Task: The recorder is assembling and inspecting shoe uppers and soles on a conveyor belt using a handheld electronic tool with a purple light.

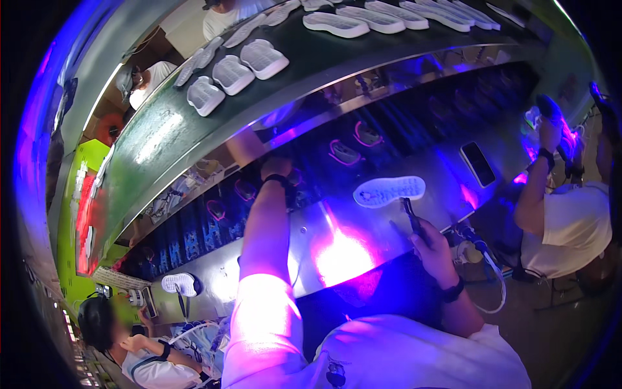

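My right hand (433,251) is closed around the dark handle of a brush (413,218). The brush head is at the near edge of a white shoe sole (382,192) lying on the metal bench; whether they touch, I cannot tell. My left arm stretches forward over the bench, and my left hand (277,170) is over the dark lower belt among shoe uppers. A dark shoe upper (245,190) with a pink-glowing edge is beside that hand. The fingers of my left hand are blurred and partly hidden, so their grip does not show.
More glowing-edged uppers (345,153) lie on the lower belt. Above it, a green conveyor (165,133) carries several white soles (262,59). A phone (477,165) lies to the right. Co-workers sit at both sides; another sole (179,284) is at the left.
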{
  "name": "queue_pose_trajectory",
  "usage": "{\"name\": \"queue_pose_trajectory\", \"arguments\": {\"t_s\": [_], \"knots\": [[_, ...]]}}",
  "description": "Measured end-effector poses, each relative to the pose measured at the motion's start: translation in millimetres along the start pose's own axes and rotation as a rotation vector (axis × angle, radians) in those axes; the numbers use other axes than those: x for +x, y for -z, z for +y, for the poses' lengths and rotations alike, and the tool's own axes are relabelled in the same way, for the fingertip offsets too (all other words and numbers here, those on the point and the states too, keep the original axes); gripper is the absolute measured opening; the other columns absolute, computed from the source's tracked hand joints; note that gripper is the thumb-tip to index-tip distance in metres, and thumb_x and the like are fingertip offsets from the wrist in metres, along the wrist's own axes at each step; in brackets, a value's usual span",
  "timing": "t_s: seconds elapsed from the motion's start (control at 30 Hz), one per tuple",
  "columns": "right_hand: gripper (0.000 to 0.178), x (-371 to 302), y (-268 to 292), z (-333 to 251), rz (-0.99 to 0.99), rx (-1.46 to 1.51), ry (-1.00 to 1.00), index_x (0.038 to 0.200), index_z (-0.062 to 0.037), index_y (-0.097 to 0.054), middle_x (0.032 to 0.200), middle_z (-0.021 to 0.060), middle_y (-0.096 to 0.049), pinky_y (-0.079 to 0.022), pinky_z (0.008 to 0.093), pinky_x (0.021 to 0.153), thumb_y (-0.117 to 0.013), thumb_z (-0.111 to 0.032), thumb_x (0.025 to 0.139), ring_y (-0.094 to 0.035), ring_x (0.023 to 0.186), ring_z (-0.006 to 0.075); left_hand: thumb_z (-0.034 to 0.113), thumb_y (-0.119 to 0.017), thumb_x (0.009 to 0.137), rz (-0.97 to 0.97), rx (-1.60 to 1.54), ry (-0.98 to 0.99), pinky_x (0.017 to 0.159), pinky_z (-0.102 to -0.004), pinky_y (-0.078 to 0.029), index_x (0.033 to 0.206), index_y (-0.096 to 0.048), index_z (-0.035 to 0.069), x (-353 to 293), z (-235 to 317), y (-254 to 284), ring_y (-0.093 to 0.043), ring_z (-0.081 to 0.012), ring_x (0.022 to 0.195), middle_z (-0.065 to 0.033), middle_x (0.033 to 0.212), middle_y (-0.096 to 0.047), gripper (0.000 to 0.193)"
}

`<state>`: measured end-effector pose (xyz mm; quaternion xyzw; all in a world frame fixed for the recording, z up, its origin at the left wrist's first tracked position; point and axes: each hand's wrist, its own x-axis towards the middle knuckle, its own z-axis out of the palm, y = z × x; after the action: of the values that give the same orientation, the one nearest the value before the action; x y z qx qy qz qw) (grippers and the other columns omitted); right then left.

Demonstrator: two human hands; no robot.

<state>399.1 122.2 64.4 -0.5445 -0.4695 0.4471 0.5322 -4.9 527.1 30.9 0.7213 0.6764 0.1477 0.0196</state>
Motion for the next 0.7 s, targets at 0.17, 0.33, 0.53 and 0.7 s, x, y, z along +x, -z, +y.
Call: {"name": "queue_pose_trajectory", "arguments": {"t_s": [0.17, 0.33, 0.53, 0.7], "knots": [[0.044, -7.2, 3.5, 1.4, -0.002, -0.162, 0.058, 0.142, -0.001, -0.056, 0.096, 0.0004, -0.066, -0.051, 0.025, 0.069, -0.063, -0.004, 0.099, -0.057, 0.073, 0.0062, 0.025, -0.064, 0.096, -0.149, -1.252, 0.349, 0.078, -0.0357, -0.057, 0.119, -0.065, 0.003, -125.1, 37.7, 59.1, -0.071, -0.0224, 0.094, -0.0113, 0.1, -0.072, 0.031], [0.046, -4.8, -12.2, 10.0, -0.085, -0.161, 0.166, 0.143, -0.0012, -0.055, 0.114, 0.0069, -0.069, -0.052, 0.0295, 0.09, -0.064, -0.004, 0.098, -0.065, 0.099, 0.0132, 0.02, -0.078, 0.09, -0.047, -1.509, 0.255, 0.076, -0.0302, -0.057, 0.118, -0.062, 0.002, -262.4, 48.2, 77.5, -0.071, -0.0178, 0.089, -0.0061, 0.103, -0.071, 0.037], [0.044, -7.8, -35.9, 13.0, -0.215, -0.317, 0.379, 0.14, -0.0017, -0.059, 0.123, 0.0119, -0.071, -0.052, 0.0325, 0.097, -0.065, -0.005, 0.097, -0.067, 0.11, 0.0168, 0.02, -0.092, 0.075, 0.23, -1.15, 0.044, 0.094, -0.0363, -0.055, 0.128, -0.06, 0.001, -377.6, 111.4, 93.5, -0.068, -0.0213, 0.106, -0.0116, 0.114, -0.07, 0.065], [0.043, -15.1, -58.5, 7.5, -0.424, -0.319, 0.234, 0.138, -0.0056, -0.062, 0.118, 0.0118, -0.073, -0.054, 0.0339, 0.088, -0.067, -0.008, 0.096, -0.07, 0.098, 0.0196, 0.038, -0.085, 0.077, 0.439, -0.423, -0.361, 0.117, -0.0591, -0.032, 0.139, -0.051, 0.0, -453.5, 113.0, 67.4, -0.053, -0.0409, 0.133, -0.0222, 0.141, -0.054, 0.08]]}}
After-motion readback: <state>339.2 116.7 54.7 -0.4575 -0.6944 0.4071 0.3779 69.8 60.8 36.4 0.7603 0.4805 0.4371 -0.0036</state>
